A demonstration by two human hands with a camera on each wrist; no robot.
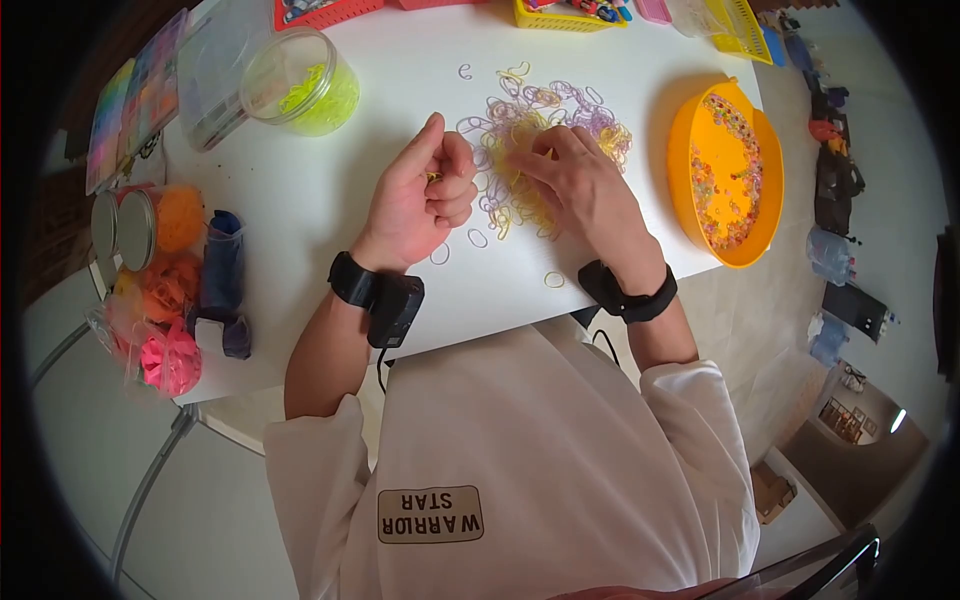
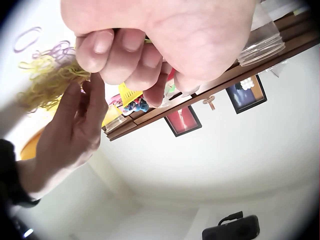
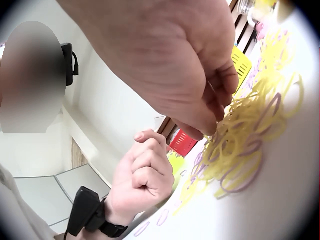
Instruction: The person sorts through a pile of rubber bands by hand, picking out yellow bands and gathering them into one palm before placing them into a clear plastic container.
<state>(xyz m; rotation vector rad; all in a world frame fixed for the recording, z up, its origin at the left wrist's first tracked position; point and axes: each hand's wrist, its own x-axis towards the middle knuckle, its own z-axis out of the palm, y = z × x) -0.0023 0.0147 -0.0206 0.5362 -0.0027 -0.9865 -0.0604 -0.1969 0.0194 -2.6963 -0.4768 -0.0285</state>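
Prob. early on: L hand (image 1: 418,205) has fingers curled round some yellow bands (image 1: 434,177), R hand (image 1: 592,190) fingers bunched at big mixed pile (image 3: 240,135) left, pinch unclear.

Counts, head view: 1 left hand (image 1: 418,200), 1 right hand (image 1: 590,195). 2 black wrist straps (image 1: 352,281). 1 pile of bands (image 1: 525,130), too many in it to count; 3 loose bands (image 1: 477,238) lay apart on the near side. 1 orange tray (image 1: 682,175); beads (image 1: 745,205) in it too many to count. 1 round tub (image 1: 335,112). 2 lidded jars (image 1: 136,232). 2 red baskets (image 1: 325,14), 2 yellow baskets (image 1: 570,21). 1 shirt patch (image 1: 430,514). Left wrist view: 2 framed pictures (image 2: 183,121) on wall.
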